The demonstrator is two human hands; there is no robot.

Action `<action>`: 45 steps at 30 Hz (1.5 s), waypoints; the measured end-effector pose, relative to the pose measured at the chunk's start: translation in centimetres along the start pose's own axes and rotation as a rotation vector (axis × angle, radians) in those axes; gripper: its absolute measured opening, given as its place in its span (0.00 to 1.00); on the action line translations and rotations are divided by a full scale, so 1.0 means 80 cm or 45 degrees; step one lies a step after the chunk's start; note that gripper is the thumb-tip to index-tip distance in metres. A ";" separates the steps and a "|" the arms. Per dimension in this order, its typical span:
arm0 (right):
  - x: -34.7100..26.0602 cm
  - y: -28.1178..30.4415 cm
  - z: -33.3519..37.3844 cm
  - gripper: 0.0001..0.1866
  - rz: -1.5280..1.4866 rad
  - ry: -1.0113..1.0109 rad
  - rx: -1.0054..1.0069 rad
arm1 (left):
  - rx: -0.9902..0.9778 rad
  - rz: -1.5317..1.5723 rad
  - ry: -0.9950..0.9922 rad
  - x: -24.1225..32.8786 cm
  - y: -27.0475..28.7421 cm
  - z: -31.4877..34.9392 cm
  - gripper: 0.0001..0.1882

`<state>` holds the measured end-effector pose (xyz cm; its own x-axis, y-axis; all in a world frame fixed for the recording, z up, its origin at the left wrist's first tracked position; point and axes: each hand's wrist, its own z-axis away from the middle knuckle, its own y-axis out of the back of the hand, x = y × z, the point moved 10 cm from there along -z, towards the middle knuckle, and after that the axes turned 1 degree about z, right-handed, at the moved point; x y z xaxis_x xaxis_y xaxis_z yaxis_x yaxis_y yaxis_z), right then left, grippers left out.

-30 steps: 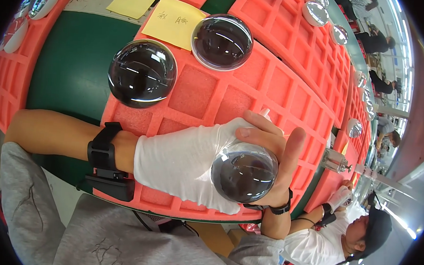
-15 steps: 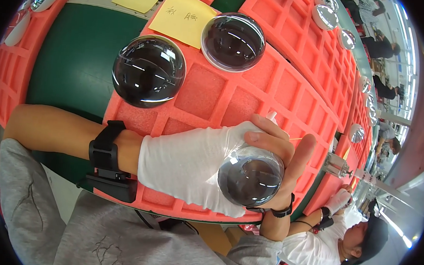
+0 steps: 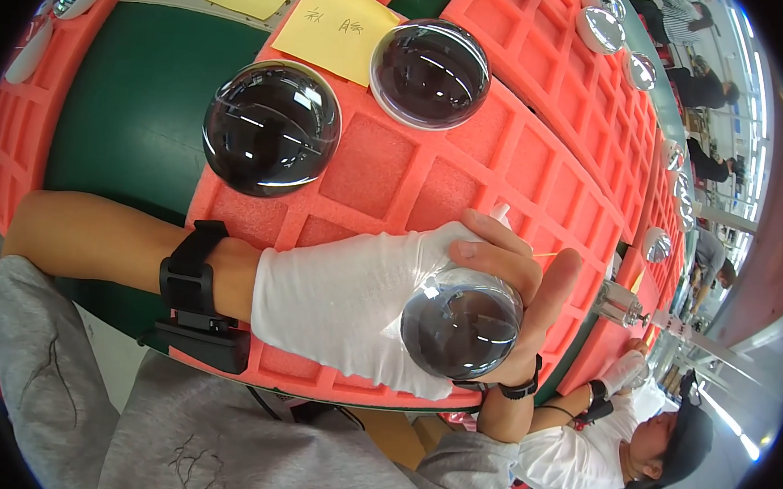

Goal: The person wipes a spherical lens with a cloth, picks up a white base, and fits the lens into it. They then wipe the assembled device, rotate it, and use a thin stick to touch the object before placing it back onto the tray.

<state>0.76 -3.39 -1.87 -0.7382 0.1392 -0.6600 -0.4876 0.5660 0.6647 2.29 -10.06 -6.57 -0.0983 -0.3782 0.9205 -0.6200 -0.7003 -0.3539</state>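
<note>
The clear dome [image 3: 461,325] sits between both hands, just below the bent fingers of the right hand [image 3: 537,330], which curl round its upper edge, tips over the white glove of the left hand [image 3: 380,289]. The gloved fingers are mostly hidden; I can't tell how they're set. Up and left of the fingertips, two dark-looking domes [image 3: 273,130] rest on a coral foam tray [image 3: 369,167] beside a yellow note [image 3: 333,30].
</note>
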 end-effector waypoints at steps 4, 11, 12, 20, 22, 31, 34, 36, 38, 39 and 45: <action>-0.001 0.000 -0.001 0.73 0.002 -0.016 0.002 | 0.065 -0.004 -0.082 0.001 0.003 0.000 0.33; 0.001 0.000 0.000 0.73 -0.011 -0.029 -0.010 | 0.046 -0.054 -0.135 0.005 0.002 -0.001 0.33; 0.001 0.000 0.000 0.73 -0.010 -0.028 -0.015 | 0.058 -0.037 -0.110 0.002 0.002 0.000 0.33; 0.005 -0.001 0.000 0.74 -0.044 -0.036 -0.026 | 0.044 -0.067 -0.103 0.004 0.005 -0.002 0.34; 0.006 0.000 0.001 0.73 -0.063 -0.039 -0.031 | 0.050 -0.027 -0.017 0.002 0.005 -0.002 0.35; 0.009 -0.002 0.006 0.72 -0.154 -0.104 -0.013 | -0.030 0.126 0.016 0.006 -0.002 -0.001 0.30; 0.010 -0.003 0.007 0.72 -0.149 -0.099 -0.012 | -0.024 0.123 0.020 0.003 -0.002 -0.001 0.31; 0.009 -0.002 0.007 0.72 -0.129 -0.080 -0.006 | -0.012 0.080 -0.016 0.005 0.000 -0.001 0.31; 0.010 -0.002 0.007 0.71 -0.136 -0.075 -0.016 | 0.003 -0.010 -0.081 0.009 0.002 -0.001 0.31; 0.010 -0.001 0.007 0.71 -0.140 -0.070 -0.020 | 0.009 -0.007 -0.083 0.007 0.002 -0.001 0.31; 0.010 -0.002 0.006 0.71 -0.114 -0.093 -0.043 | 0.022 0.096 -0.064 -0.008 0.002 -0.002 0.36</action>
<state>0.48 -2.98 -2.67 -0.6557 0.1487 -0.7402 -0.5666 0.5511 0.6126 2.14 -9.87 -7.16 -0.1048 -0.4600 0.8817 -0.5984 -0.6789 -0.4253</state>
